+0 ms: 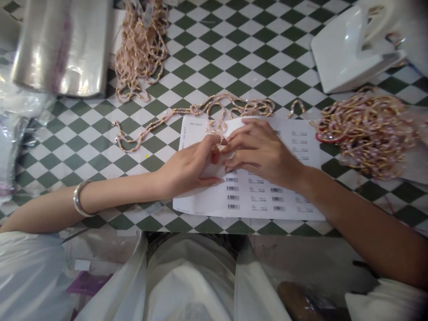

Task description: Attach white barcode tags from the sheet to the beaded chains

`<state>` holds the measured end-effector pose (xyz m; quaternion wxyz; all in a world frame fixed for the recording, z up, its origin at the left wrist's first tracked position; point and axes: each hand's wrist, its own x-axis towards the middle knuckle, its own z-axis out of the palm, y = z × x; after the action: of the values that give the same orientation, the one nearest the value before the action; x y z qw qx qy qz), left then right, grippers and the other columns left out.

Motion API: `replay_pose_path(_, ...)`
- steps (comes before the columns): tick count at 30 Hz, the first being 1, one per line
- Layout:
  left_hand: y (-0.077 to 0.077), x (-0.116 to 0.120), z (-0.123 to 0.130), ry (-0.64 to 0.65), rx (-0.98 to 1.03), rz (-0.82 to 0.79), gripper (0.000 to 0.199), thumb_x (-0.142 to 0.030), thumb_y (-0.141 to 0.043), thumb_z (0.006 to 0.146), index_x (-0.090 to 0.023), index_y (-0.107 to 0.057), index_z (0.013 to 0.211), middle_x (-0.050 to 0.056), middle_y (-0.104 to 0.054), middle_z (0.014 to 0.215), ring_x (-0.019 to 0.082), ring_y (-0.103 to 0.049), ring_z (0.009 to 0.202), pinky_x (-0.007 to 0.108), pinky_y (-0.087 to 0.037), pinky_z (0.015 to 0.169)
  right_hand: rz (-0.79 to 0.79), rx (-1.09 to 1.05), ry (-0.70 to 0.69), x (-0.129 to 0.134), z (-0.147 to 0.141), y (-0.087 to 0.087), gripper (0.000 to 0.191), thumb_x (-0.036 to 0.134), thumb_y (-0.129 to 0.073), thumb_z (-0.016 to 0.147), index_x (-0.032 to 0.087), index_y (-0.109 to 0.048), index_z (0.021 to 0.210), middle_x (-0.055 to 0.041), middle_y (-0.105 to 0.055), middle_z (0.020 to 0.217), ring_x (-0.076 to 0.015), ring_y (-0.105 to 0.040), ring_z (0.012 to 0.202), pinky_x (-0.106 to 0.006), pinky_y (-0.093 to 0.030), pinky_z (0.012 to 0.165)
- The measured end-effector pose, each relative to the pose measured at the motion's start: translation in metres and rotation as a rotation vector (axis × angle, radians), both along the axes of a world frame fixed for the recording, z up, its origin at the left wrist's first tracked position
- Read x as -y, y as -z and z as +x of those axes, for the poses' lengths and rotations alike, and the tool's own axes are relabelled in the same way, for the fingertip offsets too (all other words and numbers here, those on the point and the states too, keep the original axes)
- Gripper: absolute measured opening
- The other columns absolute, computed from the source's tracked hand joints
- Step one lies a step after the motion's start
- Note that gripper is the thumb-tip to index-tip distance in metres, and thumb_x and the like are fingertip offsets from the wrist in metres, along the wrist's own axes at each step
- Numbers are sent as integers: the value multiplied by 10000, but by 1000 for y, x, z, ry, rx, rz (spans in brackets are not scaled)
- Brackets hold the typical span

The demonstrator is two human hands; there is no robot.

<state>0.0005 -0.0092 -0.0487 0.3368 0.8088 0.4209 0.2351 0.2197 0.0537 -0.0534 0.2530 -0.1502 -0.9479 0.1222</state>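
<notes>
My left hand [189, 167] lies across a white sheet of barcode labels [254, 191], its fingertips pinched on a small gold-and-pink piece [216, 147] whose exact shape is partly hidden. My right hand [261, 149] rests on the sheet with its fingers spread, touching nothing but the paper and close to the left fingertips. Just above the hands runs a loose strand of pink-and-gold beaded chain [194, 113], and its links reach the sheet's top edge. A silver bangle [80, 198] circles my left wrist.
A heap of beaded chain [364, 133] lies to the right, with another [140, 53] at the top. A roll of clear plastic [62, 47] sits top left, and a white plastic object [347, 49] top right. All stand on a green-and-white checkered surface [133, 147].
</notes>
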Motion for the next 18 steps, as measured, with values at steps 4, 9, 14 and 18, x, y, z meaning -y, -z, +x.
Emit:
replay_pose_path(4,0,1,0,-11,2,27,654,-234,-764,729,-181,-341,1225,8,-602,917,77,-526,675,194,-412,584,-120,-29,-49,-2,3,-2,182,279,-607,897,246,-632,721,-5,-706,957,-185,-591,999,-424,-411,1059)
replay_pose_path(9,1,1,1,-8,-29,95,720,-240,-801,707,-157,-322,1238,-4,-590,904,42,-460,612,169,-407,569,-525,26,-182,-13,13,-16,154,309,-639,877,224,-645,748,-10,-685,1024,-182,-593,1061,-408,-433,999)
replay_pose_path(14,2,1,1,-12,-48,114,738,-230,-804,706,-177,-304,1245,-9,-581,906,34,-449,611,156,-402,562,-970,25,-84,-14,21,-36,110,299,-691,826,225,-659,752,3,-695,880,-142,-643,846,-290,-493,769)
replay_pose_path(18,1,1,1,-17,-45,87,732,-227,-798,709,-183,-306,1248,-8,-584,910,42,-480,629,164,-407,566,-1167,-81,133,-6,19,-42,141,290,-758,746,197,-664,698,-1,-666,747,-131,-615,733,-260,-455,642)
